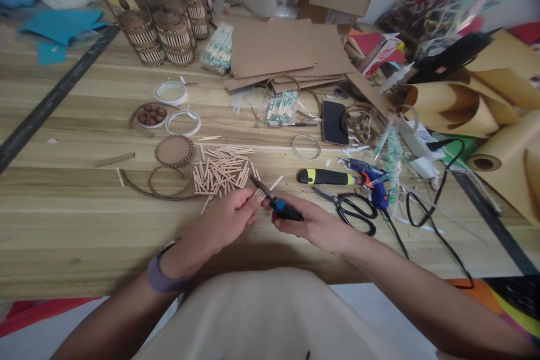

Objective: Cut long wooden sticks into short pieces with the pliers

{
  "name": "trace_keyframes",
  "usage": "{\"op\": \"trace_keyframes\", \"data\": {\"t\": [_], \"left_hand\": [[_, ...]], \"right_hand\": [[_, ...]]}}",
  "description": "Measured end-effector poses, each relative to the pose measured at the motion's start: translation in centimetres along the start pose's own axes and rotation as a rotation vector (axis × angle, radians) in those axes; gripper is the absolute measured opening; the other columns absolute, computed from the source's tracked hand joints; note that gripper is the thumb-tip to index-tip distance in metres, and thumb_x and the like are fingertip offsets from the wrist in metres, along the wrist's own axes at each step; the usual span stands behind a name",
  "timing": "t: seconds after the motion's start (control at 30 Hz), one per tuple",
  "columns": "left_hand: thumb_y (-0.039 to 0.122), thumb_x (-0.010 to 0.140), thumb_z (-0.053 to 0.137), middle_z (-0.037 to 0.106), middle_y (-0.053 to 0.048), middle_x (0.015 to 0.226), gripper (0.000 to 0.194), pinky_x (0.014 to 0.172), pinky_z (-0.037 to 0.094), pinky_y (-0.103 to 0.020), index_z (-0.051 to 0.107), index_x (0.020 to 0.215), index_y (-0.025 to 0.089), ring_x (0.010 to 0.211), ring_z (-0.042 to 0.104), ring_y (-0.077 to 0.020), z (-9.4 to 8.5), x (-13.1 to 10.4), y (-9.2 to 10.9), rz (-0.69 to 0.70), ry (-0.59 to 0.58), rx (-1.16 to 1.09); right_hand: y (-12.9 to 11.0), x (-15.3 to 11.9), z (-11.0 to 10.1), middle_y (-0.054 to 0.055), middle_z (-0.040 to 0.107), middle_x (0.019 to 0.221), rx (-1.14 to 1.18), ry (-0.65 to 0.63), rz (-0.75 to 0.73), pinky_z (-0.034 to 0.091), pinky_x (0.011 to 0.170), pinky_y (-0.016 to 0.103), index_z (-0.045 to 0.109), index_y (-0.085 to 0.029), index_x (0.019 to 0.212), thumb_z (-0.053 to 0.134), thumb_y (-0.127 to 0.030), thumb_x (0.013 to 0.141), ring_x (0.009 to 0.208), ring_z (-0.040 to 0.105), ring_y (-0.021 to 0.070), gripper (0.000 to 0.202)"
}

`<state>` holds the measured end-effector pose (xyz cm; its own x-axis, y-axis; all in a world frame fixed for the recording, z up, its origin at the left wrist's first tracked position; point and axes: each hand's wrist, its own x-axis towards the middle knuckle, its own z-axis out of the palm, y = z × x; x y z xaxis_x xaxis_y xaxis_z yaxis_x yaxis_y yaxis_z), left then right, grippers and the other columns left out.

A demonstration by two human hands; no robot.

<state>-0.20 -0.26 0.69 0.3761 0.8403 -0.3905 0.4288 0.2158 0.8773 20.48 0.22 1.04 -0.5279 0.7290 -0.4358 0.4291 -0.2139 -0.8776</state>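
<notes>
Near the table's front edge, my right hand (306,222) is closed round the blue and black handle of a bladed tool (280,206). Its dark blade points up and left, crossing a light wooden stick (276,183). My left hand (236,216), with a purple band on the wrist, pinches small wooden sticks (258,193) at the fingertips, right beside the blade. Just beyond my left hand lies a loose pile of short wooden sticks (221,171). A round cardboard piece with a corrugated rim (174,151) is to the left of the pile.
Right of my hands lie a yellow and black handled tool (327,176), black scissors (354,208), a blue glue gun (373,180) with its cable, and a phone (334,122). Farther back are cardboard sheets (274,50), small lanterns (172,34), tape rolls (171,93) and brown paper rolls (502,152).
</notes>
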Motion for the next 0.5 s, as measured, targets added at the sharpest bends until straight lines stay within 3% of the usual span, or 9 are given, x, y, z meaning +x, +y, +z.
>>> {"op": "trace_keyframes", "data": {"t": [0.13, 0.27, 0.37, 0.43, 0.5], "left_hand": [[0.049, 0.098, 0.036, 0.045, 0.005, 0.057, 0.039, 0.063, 0.038, -0.027, 0.045, 0.071, 0.023, 0.057, 0.046, -0.0148, -1.3, -0.1, -0.2, 0.030, 0.057, -0.056], [0.043, 0.098, 0.038, 0.049, 0.004, 0.059, 0.036, 0.066, 0.040, -0.028, 0.045, 0.069, 0.023, 0.059, 0.050, -0.0160, -2.0, -0.2, -0.1, 0.038, 0.083, 0.070], [0.038, 0.099, 0.038, 0.055, 0.002, 0.062, 0.034, 0.062, 0.038, -0.028, 0.044, 0.069, 0.023, 0.061, 0.054, -0.0182, -1.4, 0.0, 0.2, 0.043, 0.088, 0.244], [0.032, 0.099, 0.038, 0.061, -0.001, 0.067, 0.029, 0.062, 0.039, -0.029, 0.049, 0.074, 0.023, 0.065, 0.058, -0.0201, -0.8, 0.2, 0.4, 0.055, 0.091, 0.366], [0.027, 0.098, 0.039, 0.068, -0.005, 0.079, 0.022, 0.066, 0.042, -0.030, 0.055, 0.085, 0.021, 0.074, 0.064, -0.0225, -0.3, 0.4, 0.5, 0.067, 0.086, 0.474]], "right_hand": [[0.2, -0.5, -1.2, 0.006, 0.065, 0.101, -0.056, -0.001, -0.018, 0.045, 0.083, 0.035, 0.060, -0.020, 0.104, 0.058, -0.037, 0.084, 0.094, 0.059, 0.0218, 0.026], [0.3, -0.8, -2.0, 0.010, 0.065, 0.095, -0.487, 0.341, 0.005, 0.045, 0.081, 0.039, 0.056, -0.020, 0.100, 0.051, -0.034, 0.089, 0.089, 0.061, 0.0262, 0.018], [0.0, -0.3, -1.4, 0.014, 0.065, 0.110, -0.646, 0.492, -0.151, 0.046, 0.086, 0.042, 0.052, -0.021, 0.106, 0.048, -0.024, 0.090, 0.103, 0.062, 0.0299, 0.017], [-0.2, 0.3, -0.7, 0.015, 0.062, 0.123, -0.692, 0.502, -0.304, 0.045, 0.093, 0.044, 0.052, -0.022, 0.108, 0.049, -0.020, 0.090, 0.115, 0.058, 0.0308, 0.019], [-0.3, 1.1, -0.1, 0.016, 0.064, 0.121, -0.738, 0.476, -0.346, 0.045, 0.092, 0.044, 0.053, -0.021, 0.107, 0.050, -0.021, 0.091, 0.113, 0.058, 0.0318, 0.016]]}}
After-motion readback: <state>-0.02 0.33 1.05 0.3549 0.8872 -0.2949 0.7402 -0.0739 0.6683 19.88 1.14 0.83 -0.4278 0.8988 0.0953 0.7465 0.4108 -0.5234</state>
